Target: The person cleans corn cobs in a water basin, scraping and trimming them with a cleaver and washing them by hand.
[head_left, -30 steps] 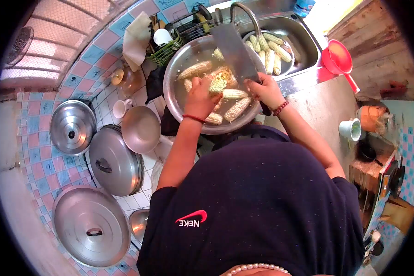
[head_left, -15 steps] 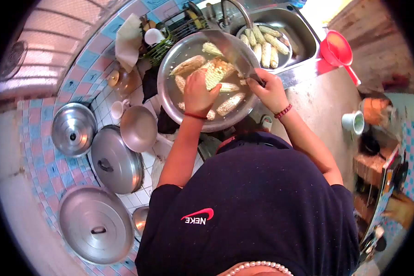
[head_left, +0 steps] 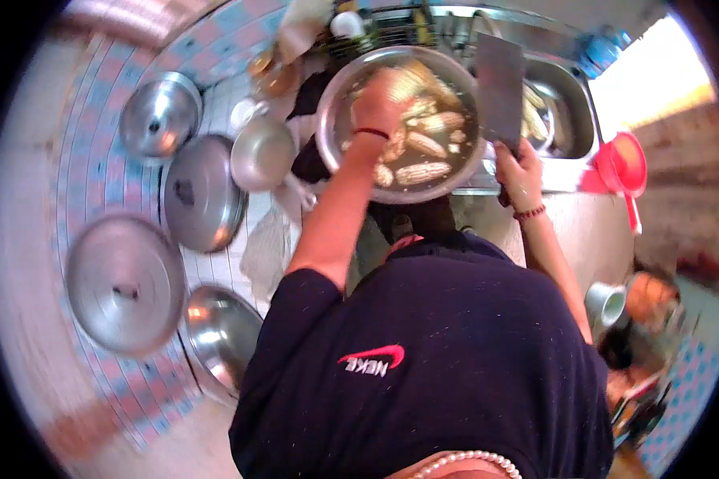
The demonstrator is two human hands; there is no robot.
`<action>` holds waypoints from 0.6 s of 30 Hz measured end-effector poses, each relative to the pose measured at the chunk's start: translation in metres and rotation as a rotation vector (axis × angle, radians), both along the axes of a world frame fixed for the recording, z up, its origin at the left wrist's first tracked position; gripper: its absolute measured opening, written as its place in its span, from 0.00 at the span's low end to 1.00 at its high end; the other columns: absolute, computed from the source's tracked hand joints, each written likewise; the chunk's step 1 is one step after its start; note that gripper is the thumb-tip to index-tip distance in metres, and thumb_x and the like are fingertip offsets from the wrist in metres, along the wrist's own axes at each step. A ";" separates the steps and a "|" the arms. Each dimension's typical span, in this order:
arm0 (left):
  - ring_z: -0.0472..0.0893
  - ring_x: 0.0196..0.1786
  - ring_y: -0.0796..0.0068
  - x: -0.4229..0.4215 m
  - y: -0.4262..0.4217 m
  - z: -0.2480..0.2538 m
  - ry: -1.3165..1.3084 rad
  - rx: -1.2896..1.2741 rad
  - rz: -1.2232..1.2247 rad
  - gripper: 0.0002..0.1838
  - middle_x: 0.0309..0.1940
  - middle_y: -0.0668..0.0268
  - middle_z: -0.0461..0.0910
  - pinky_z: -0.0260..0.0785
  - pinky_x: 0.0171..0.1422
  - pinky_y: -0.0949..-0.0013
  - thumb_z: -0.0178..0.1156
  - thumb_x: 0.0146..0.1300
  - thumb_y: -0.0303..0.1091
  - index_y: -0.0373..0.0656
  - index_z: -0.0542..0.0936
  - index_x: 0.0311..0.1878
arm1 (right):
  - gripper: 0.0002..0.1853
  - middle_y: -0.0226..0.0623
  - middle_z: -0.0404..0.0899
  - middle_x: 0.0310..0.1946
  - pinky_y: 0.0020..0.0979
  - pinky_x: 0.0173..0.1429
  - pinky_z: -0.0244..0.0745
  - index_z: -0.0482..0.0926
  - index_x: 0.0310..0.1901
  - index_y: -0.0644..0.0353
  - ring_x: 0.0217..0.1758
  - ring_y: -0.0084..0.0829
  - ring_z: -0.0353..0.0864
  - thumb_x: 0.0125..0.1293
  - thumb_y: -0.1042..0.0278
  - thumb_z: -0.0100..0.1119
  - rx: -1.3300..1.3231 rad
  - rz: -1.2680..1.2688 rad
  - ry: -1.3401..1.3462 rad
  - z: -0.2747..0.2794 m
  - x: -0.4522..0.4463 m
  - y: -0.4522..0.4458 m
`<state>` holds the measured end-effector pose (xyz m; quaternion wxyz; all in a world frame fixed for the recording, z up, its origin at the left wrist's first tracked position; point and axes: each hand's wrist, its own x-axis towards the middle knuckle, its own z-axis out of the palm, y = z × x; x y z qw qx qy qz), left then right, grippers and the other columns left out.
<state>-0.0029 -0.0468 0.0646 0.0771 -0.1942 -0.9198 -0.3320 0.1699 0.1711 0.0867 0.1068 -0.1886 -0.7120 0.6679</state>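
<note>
A wide metal basin of water holds several ears of corn and loose yellow pieces. My left hand reaches down into its left side, beside a yellow corn-like smear. Motion blurs the fingers, so I cannot tell whether they grip an ear. Right of the basin, my right hand is closed round the handle of a cleaver. Its broad dark blade stands up, apart from the corn, between the basin and the sink.
More corn lies in a bowl in the sink. A red plastic dipper rests at the sink's right edge. On the left are a pan, large pot lids and a metal bowl. A dish rack stands behind the basin.
My right hand has drawn the cleaver from over the basin to its right, blade now upright. My left hand has moved off the middle ears toward the basin's far left side. The view has shifted.
</note>
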 end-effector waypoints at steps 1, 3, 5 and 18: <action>0.82 0.49 0.50 0.000 0.000 -0.036 0.227 0.159 -0.076 0.28 0.45 0.52 0.82 0.74 0.53 0.55 0.75 0.52 0.39 0.41 0.76 0.55 | 0.05 0.20 0.70 0.19 0.21 0.21 0.60 0.79 0.41 0.59 0.16 0.13 0.65 0.69 0.68 0.59 -0.038 0.070 0.041 -0.004 -0.002 0.005; 0.81 0.48 0.46 0.041 0.015 -0.031 -0.178 0.717 0.010 0.27 0.43 0.48 0.82 0.74 0.53 0.53 0.73 0.53 0.39 0.39 0.76 0.54 | 0.04 0.20 0.70 0.19 0.20 0.20 0.59 0.78 0.43 0.59 0.17 0.13 0.66 0.71 0.69 0.58 -0.120 0.090 0.041 -0.012 0.016 0.010; 0.80 0.47 0.45 0.057 0.001 -0.014 0.077 0.458 0.098 0.29 0.41 0.48 0.80 0.73 0.53 0.52 0.72 0.53 0.45 0.38 0.75 0.54 | 0.02 0.21 0.68 0.19 0.20 0.20 0.58 0.75 0.39 0.58 0.17 0.13 0.63 0.70 0.71 0.58 -0.175 0.195 0.046 -0.025 0.006 0.021; 0.80 0.49 0.47 0.364 -0.214 -0.093 -0.283 0.060 1.171 0.29 0.45 0.48 0.80 0.74 0.54 0.56 0.71 0.47 0.41 0.37 0.76 0.52 | 0.08 0.23 0.71 0.21 0.24 0.27 0.64 0.76 0.43 0.61 0.23 0.16 0.68 0.71 0.65 0.57 0.121 1.226 -0.209 -0.054 0.034 -0.149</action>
